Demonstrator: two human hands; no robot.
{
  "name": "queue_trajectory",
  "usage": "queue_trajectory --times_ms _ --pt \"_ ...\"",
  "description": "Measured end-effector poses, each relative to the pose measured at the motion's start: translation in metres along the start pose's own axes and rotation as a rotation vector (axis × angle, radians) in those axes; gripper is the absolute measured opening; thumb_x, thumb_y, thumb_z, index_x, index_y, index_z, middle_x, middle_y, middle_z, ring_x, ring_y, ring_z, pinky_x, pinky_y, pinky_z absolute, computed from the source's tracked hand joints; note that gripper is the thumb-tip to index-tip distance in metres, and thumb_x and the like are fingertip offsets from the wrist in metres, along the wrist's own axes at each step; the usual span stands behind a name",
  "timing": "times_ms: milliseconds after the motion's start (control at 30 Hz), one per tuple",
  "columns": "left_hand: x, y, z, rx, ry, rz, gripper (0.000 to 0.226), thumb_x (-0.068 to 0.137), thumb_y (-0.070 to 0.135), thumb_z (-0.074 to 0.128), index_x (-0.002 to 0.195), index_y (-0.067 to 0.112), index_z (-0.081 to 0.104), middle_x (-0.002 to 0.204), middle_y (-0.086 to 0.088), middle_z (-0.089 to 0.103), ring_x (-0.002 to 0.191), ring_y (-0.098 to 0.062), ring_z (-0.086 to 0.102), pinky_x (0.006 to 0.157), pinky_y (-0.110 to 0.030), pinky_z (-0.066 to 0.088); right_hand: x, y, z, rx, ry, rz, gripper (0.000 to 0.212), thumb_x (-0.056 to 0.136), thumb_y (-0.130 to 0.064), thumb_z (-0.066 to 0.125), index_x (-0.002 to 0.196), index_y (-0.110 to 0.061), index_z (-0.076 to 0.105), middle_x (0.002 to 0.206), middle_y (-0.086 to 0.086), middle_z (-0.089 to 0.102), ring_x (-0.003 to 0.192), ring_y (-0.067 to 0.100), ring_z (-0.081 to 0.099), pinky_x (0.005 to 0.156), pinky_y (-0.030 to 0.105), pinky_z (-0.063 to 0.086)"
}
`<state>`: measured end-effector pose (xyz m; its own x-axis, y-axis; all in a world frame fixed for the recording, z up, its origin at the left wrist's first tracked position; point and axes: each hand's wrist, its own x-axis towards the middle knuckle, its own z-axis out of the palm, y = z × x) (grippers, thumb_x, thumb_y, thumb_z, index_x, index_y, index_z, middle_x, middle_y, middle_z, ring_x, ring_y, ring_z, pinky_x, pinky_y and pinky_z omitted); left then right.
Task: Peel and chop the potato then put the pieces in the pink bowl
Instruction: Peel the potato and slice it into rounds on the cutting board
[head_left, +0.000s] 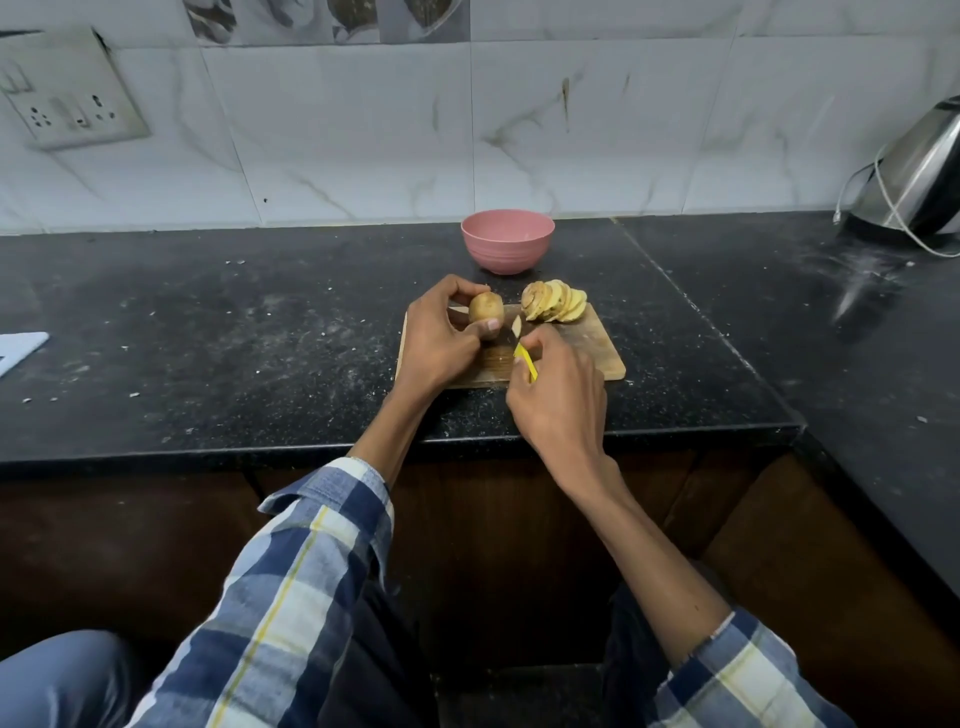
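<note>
My left hand (435, 338) grips an unpeeled brown potato (487, 307) between fingers and thumb, just above the wooden cutting board (592, 349). Close beside it, my right hand (558, 395) holds a knife with a yellow handle (525, 361); its blade points up-left towards the potato and a small pale piece (516, 326) sits by the blade. A fanned row of potato slices (555, 301) with skin on their edges lies on the board's far right corner. The pink bowl (507, 240) stands behind the board, its inside hidden from here.
The board lies on a black, speckled counter (234, 338) with crumbs scattered on it. A steel kettle (919, 176) with a cord stands at the far right. A white object (18, 349) pokes in at the left edge. A socket panel (72, 93) is on the tiled wall.
</note>
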<state>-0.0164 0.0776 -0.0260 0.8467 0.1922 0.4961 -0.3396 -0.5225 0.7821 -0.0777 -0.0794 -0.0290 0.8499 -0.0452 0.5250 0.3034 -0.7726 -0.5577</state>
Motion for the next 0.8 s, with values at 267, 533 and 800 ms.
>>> queue_trajectory --times_ms 267,533,800 --pt "0.0 -0.002 -0.001 -0.013 -0.008 0.032 0.034 0.075 0.018 0.087 0.104 0.024 0.072 0.101 0.011 0.074 0.09 -0.003 0.07 0.082 -0.034 0.061 0.016 -0.009 -0.011 0.046 0.099 -0.121 0.015 0.094 -0.023 0.065 0.108 -0.024 0.061 0.075 -0.002 0.065 0.067 0.02 0.06 0.058 0.037 0.044" --pt "0.0 -0.003 -0.001 -0.038 -0.012 0.086 0.033 0.072 0.023 0.086 0.102 0.023 0.073 0.1 0.012 0.076 0.092 -0.005 0.071 0.078 -0.033 0.06 0.026 -0.02 -0.013 -0.027 0.035 -0.133 0.014 0.095 -0.022 0.063 0.109 -0.02 0.062 0.086 0.005 0.068 0.081 0.027 0.062 0.062 0.033 0.032" --pt "0.002 -0.006 0.001 -0.052 0.002 0.045 0.033 0.072 0.023 0.089 0.099 0.033 0.071 0.095 0.011 0.074 0.081 -0.009 0.071 0.07 -0.036 0.061 0.023 -0.012 -0.013 0.016 -0.007 -0.124 0.011 0.095 -0.024 0.064 0.106 -0.025 0.062 0.084 0.001 0.068 0.079 0.025 0.064 0.063 0.039 0.046"
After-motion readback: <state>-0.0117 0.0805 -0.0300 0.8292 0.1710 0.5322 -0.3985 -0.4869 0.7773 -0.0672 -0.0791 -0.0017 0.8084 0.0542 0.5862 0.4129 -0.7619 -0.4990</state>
